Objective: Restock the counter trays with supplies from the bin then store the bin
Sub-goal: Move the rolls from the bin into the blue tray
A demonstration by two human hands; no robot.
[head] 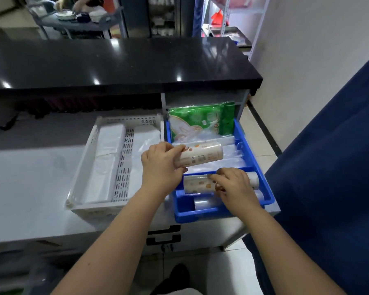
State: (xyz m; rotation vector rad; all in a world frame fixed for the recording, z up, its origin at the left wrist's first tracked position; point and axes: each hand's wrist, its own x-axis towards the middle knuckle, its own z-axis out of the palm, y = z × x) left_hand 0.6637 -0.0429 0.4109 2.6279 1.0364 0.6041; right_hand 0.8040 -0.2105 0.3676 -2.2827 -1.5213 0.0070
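White table (30, 184): left grip (160, 165) wraps upper roll (202, 156), right grip (232, 185) wraps lower roll (197, 184), both over blue bin (200, 217). Next, probably lift both to tray (87, 209).

Blue bin (200, 216) beside the white tray (115, 121); my left hand (160, 165) holds one printed roll (202, 155) above it; a second roll (197, 184) lies inside.

Black counter ledge (115, 67) overhanging trays' rear.

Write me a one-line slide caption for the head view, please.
Restocking: left hand holds a roll over the bin, right hand grips a second roll inside it, beside the tray.
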